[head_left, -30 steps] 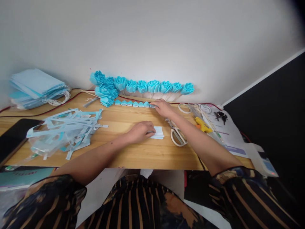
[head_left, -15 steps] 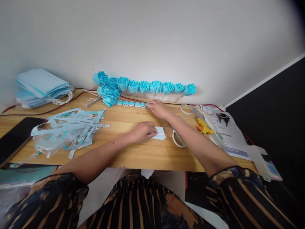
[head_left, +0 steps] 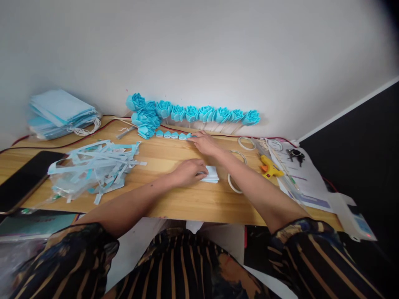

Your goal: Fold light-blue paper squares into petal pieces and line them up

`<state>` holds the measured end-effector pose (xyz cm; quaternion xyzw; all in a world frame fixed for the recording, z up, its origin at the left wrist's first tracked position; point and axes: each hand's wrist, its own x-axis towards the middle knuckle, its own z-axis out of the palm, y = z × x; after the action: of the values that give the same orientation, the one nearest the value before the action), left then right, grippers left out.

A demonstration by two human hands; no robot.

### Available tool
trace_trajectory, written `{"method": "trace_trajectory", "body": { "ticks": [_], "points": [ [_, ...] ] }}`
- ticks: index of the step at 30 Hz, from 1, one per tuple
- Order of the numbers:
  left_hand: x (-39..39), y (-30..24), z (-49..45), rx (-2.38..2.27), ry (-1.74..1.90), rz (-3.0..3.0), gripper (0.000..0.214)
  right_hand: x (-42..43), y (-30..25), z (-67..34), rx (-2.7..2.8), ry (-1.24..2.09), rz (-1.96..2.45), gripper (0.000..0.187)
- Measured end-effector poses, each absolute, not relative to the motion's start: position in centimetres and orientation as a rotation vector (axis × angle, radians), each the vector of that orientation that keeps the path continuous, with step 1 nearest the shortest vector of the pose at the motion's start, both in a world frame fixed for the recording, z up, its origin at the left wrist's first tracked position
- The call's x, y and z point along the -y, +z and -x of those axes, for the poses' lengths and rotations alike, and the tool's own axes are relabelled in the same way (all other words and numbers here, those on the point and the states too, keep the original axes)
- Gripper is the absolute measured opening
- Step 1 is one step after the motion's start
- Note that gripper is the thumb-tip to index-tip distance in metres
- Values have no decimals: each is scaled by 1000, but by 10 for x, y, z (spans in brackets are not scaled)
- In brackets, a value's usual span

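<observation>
My left hand [head_left: 188,171] lies curled on a small stack of white folded paper pieces [head_left: 211,174] near the middle of the wooden table [head_left: 174,199]. My right hand [head_left: 204,143] reaches to the far side, its fingertips pinched at the right end of a row of small blue folded pieces [head_left: 173,134]. Behind that row, a line of blue paper flowers [head_left: 193,113] leans against the wall. White-handled scissors [head_left: 232,182] lie partly hidden under my right forearm.
A heap of blue strips and offcuts [head_left: 93,166] lies at the left, with a stack of blue face masks [head_left: 60,112] behind it and a dark phone [head_left: 25,176] at the edge. A yellow glue gun [head_left: 270,167], tape rolls [head_left: 246,143], keys [head_left: 294,155] and papers sit at the right.
My right hand has slid left along the row of small blue pieces, now covering its right end. The left hand stays on the white stack. The view has shifted slightly.
</observation>
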<state>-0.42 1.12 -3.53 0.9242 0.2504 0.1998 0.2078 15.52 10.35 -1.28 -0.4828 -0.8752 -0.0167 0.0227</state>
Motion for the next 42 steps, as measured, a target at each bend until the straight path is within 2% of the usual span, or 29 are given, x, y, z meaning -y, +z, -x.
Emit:
{"method": "trace_trajectory", "body": {
  "ticks": [13,20,25,30,35,42],
  "points": [
    [-11,-33,4,-690,538,-2572,21,-103,-6,-129,2709,-52,1482,46],
    [-11,-34,4,-670,567,-2537,20,-98,9,-146,2565,67,1305,47],
    [-21,-36,8,-679,819,-2227,22,-50,28,-168,2228,193,1217,40],
    [-34,-39,10,-891,1024,-1948,22,20,27,-176,1978,384,1358,30],
    [-32,-41,8,-903,949,-1893,20,56,9,-182,2136,364,1411,16],
    [-21,-38,8,-757,761,-2000,25,62,-12,-183,2351,229,1440,16]
  ]
}}
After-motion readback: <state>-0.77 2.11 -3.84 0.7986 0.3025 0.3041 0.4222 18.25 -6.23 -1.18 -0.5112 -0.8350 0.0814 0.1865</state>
